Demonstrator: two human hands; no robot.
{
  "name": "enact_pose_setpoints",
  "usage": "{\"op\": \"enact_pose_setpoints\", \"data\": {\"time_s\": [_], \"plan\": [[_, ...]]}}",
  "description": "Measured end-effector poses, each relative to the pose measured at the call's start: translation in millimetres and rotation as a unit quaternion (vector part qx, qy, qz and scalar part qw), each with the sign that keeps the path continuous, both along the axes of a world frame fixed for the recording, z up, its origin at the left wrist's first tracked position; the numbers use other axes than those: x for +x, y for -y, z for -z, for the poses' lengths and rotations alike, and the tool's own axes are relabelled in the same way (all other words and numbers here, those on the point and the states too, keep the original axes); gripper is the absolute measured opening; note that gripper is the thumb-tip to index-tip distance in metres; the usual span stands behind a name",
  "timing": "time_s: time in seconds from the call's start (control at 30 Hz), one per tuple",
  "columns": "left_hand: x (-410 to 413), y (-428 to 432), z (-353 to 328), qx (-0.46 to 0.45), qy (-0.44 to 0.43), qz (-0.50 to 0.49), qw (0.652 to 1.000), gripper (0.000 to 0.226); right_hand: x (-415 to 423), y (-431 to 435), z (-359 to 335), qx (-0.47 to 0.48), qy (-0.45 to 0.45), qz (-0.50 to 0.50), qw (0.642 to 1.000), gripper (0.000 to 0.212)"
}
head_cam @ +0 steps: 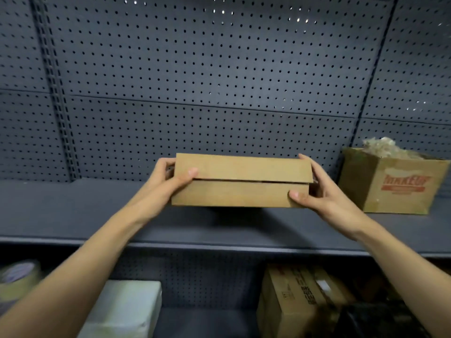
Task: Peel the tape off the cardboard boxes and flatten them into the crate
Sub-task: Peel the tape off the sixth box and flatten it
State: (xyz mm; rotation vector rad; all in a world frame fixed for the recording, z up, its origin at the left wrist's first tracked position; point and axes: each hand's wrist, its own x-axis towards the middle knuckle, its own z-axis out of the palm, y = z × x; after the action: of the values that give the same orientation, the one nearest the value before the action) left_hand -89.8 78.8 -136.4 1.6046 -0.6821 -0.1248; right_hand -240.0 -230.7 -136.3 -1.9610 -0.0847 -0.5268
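Observation:
A flat brown cardboard box (240, 181) hangs a little above the grey shelf (73, 211), its two top flaps meeting in a seam along the near face. My left hand (170, 178) grips its left end, thumb on the front and fingers behind. My right hand (311, 189) grips its right end the same way. No tape shows on the side facing me. No crate is in view.
An open cardboard box with red lettering (395, 184), stuffed with pale filling, stands on the shelf at the right. Below are a white box (127, 308), a brown printed box (297, 303) and tape rolls (17, 279). A perforated grey back panel (219, 69) closes the shelf.

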Motion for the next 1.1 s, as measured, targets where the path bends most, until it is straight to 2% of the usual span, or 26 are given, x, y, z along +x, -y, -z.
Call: {"op": "enact_pose_setpoints", "data": {"time_s": [0.1,0.2,0.27,0.4,0.5,0.6,0.7,0.8,0.93,1.1], "plan": [[-8,3,22,0.049,0.014,-0.004,0.999,0.087,-8,-3,24,-0.044,-0.027,0.014,0.999,0.084],[-9,4,45,0.081,0.018,0.013,0.996,0.07,-10,-4,45,-0.091,-0.061,0.026,0.994,0.083],[-6,4,55,0.098,0.024,0.023,0.995,0.07,-9,-6,58,-0.102,-0.069,0.037,0.992,0.084],[-3,-1,61,0.109,0.037,0.029,0.993,0.094,-9,-1,63,-0.124,-0.075,0.054,0.988,0.087],[-7,-3,63,0.097,0.093,0.028,0.991,0.113,-15,-1,59,-0.197,-0.061,0.081,0.975,0.092],[-17,-3,56,0.161,0.227,-0.009,0.96,0.105,-20,-5,51,-0.303,0.0,0.074,0.95,0.079],[-20,-1,48,0.22,0.317,-0.024,0.922,0.086,-18,-5,44,-0.392,0.001,0.051,0.918,0.065],[-20,1,46,0.256,0.343,-0.035,0.903,0.072,-17,-6,44,-0.446,0.017,0.064,0.893,0.061],[-25,3,46,0.27,0.355,-0.052,0.894,0.071,-17,-7,46,-0.501,0.047,0.082,0.86,0.06],[-30,7,45,0.284,0.358,-0.068,0.887,0.072,-14,-8,47,-0.587,0.159,0.108,0.786,0.055]]}}
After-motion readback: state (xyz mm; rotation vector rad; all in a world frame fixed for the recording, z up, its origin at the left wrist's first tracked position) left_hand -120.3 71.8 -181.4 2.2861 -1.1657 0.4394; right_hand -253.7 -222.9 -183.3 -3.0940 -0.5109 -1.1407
